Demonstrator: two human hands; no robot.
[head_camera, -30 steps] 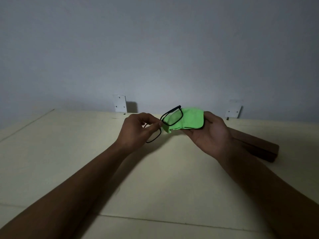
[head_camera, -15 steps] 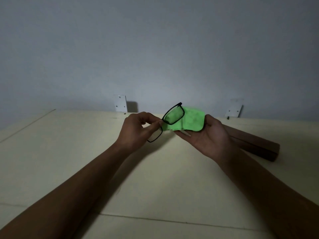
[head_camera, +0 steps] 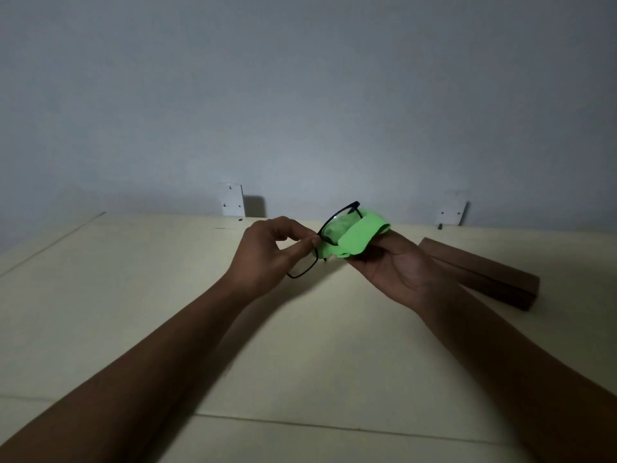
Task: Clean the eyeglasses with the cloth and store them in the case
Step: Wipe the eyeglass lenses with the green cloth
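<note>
Pinched by the left hand, the eyeglasses point lengthwise into the cloth that the right hand grips.

The black-framed eyeglasses were held above the cream table, left hand on their left, green cloth and right hand on their right. The long brown case lay on the table farther right.

Hidden parts, dim light
Green cloth covers far rim of eyeglasses and right hand fingertips; case partly behind wrist; forearms cut by bottom edge.
</note>
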